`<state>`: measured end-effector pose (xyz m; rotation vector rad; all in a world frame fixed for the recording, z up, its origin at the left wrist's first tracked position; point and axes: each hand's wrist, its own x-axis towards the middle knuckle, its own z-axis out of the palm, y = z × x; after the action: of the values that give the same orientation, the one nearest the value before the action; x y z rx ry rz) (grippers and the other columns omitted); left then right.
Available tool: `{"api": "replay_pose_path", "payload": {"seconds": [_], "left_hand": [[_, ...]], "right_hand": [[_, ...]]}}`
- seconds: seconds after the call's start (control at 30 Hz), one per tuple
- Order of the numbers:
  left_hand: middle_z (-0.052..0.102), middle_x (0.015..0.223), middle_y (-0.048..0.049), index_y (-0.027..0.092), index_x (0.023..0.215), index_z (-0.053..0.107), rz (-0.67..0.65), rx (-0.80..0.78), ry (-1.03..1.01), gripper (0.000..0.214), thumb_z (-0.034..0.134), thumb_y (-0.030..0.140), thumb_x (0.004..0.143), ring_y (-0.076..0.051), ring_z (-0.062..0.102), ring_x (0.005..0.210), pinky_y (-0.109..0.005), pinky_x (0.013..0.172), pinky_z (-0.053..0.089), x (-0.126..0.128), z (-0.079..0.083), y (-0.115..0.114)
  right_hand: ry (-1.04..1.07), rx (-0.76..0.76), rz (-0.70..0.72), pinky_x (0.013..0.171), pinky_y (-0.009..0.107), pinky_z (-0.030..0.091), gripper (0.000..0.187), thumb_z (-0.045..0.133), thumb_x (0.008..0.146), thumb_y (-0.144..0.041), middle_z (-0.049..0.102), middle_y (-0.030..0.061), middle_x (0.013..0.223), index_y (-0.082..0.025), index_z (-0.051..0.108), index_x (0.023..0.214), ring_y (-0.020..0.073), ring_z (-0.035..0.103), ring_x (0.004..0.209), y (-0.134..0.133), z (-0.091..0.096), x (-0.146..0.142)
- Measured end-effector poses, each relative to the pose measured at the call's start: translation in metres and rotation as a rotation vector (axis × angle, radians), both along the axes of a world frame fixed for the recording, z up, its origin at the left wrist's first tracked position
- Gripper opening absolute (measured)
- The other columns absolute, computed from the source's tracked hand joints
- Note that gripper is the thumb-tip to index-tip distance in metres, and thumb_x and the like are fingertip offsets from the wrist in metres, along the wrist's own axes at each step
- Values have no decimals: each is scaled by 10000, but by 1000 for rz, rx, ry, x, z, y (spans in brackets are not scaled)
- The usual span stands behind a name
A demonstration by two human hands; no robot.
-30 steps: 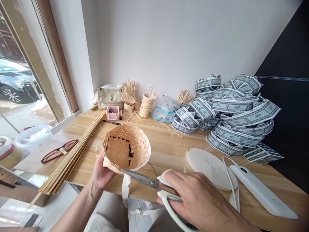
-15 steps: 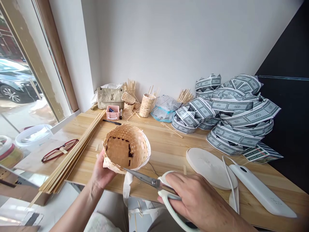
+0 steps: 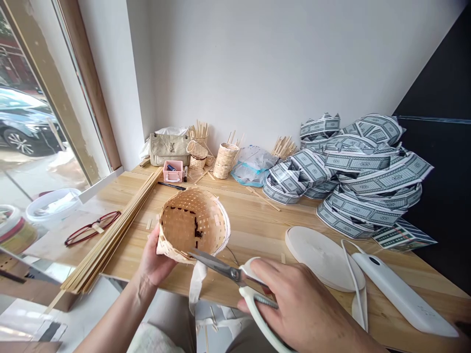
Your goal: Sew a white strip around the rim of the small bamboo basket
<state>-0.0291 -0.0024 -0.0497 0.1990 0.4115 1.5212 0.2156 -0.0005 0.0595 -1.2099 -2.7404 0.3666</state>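
Observation:
A woven basket [image 3: 180,228] is tilted so that its inside faces me, and my left hand [image 3: 156,257] grips it by the lower left side. White tape [image 3: 197,282] hangs from the basket's near rim. My right hand [image 3: 294,294] is closed around the pale handles of a pair of scissors [image 3: 235,274]. The scissor blades reach left to the near rim, close to where the tape hangs. Whether the blades touch the tape I cannot tell.
A roll of white tape [image 3: 320,255] and a white handheld device [image 3: 405,294] lie to the right. Long wooden strips [image 3: 114,230] and red-framed glasses [image 3: 91,229] are at left. Patterned paper bands [image 3: 368,181] are piled at back right. A pink box [image 3: 172,171] stands behind.
The scissors have shifted very slightly left and up at the rim. My left hand and the basket stay almost where they were.

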Motion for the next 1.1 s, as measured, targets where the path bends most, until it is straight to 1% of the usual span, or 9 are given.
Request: {"api": "replay_pose_path", "payload": {"seconds": [0.13,0.27,0.37,0.47,0.67,0.8,0.97,1.1], "left_hand": [[720,885,-82,149,959,674,3,-3,9,303,401,247,870,-249,655,869,-380,789,522,1,2,0],[715,923,-73,155,982,667,16,0,8,296,406,236,868,-247,647,897,-392,852,495,2,1,1],[713,930,-68,160,979,665,21,-2,4,277,430,248,863,-242,649,889,-399,893,471,2,0,1],[713,920,-51,178,956,664,65,-11,-3,248,450,254,856,-233,654,859,-406,909,458,3,0,0],[712,917,-64,161,988,657,120,-64,-5,278,427,260,867,-235,653,852,-401,911,458,7,7,-1],[718,857,-63,160,978,661,148,-99,-16,301,389,252,887,-220,662,803,-401,916,455,9,10,-2],[717,828,-37,205,1012,647,201,-89,-23,286,389,230,891,-206,666,751,-412,890,471,10,3,-3],[717,863,-25,225,1067,628,155,-46,-42,285,420,218,872,-206,667,791,-404,910,461,10,-5,-3]], "right_hand": [[-17,-25,21,530,233,285,87,593,734,-195,603,-18,715,-198,512,703,135,525,593,1,-1,-2],[-16,-52,10,522,230,278,121,600,734,-190,600,-23,689,-195,492,677,126,514,570,-1,0,-3],[14,-133,1,502,220,272,174,610,749,-224,595,-36,652,-199,466,654,119,501,548,-3,1,-4],[16,-185,-21,501,216,278,193,609,759,-241,599,-37,648,-200,454,653,121,502,547,-3,1,-4],[-8,-147,-26,512,226,276,147,583,752,-194,604,-33,656,-200,472,655,126,517,560,-4,4,-5],[-30,-129,-31,504,231,266,137,596,743,-202,609,-33,651,-200,493,653,127,526,552,-6,6,-6],[-78,-111,0,490,235,255,150,627,751,-229,622,-29,672,-195,512,661,126,527,536,-6,5,-5],[-109,-83,35,496,241,266,139,634,761,-213,625,-23,697,-192,519,686,131,542,556,-5,4,-5]]}}
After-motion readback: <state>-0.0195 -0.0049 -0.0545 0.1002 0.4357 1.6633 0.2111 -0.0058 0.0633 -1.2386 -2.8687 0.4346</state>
